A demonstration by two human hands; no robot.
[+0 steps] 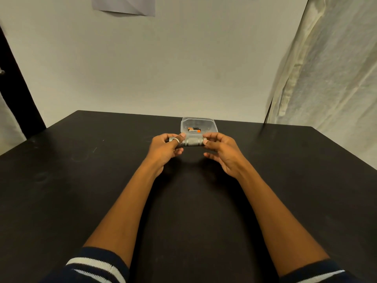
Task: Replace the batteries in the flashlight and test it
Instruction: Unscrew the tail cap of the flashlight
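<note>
A short grey metal flashlight [191, 142] lies crosswise just above the black table [81, 190], held between both hands. My left hand [166, 150] wraps its left end, thumb on top with a ring on it. My right hand [221, 151] pinches the right end with thumb and fingertips, the other fingers spread. Right behind the flashlight stands a small clear plastic box [199, 124], open on top, with orange-and-black batteries [194, 130] lying inside.
A pale wall rises behind the table's far edge [142, 113]. A light curtain [326, 78] hangs at the right, close to the table's far right corner. A dark door frame [18, 94] stands at the left.
</note>
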